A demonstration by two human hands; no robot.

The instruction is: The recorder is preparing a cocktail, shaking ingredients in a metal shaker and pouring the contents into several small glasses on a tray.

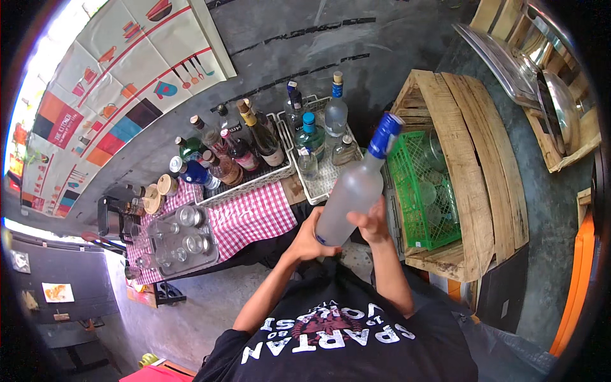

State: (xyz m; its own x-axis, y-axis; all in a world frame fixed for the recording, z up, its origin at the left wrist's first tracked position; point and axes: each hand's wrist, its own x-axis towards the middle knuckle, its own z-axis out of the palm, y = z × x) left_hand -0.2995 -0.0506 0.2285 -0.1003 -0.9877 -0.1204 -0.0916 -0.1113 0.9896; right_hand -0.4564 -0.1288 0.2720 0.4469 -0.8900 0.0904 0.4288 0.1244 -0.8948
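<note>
Frosted glass shows between my two hands: one frosted bottle (351, 197), held in the air left of the green crate (407, 202), tilted so that its single blue cap (385, 137) leans toward that crate. My left grip (309, 238) is clasped around the bottle's lower end. My right grip (373, 223) lies against the side nearer the crate, thumb across the glass; it is blurred, and I cannot tell whether it closes on the bottle or only steadies it. I judge the step in hand to be handling this one bottle in mid-air; the next move, to my mind, calls for a secure hold low down and a neck kept clear of the crate.

Left of the crate, near it, one small white basket (330, 183) carries five bottles (310, 139). Farther left of the crate, one larger white basket (262, 179) has about seven more, overlapping. One checked cloth (251, 213) and one metal tray (214, 245) lie farther left again, the tray bearing roughly six clear glasses (189, 216), too crowded to count surely. Inside the crate I make out at least three glass vessels (435, 153); around it stands one wooden crate (477, 172).
</note>
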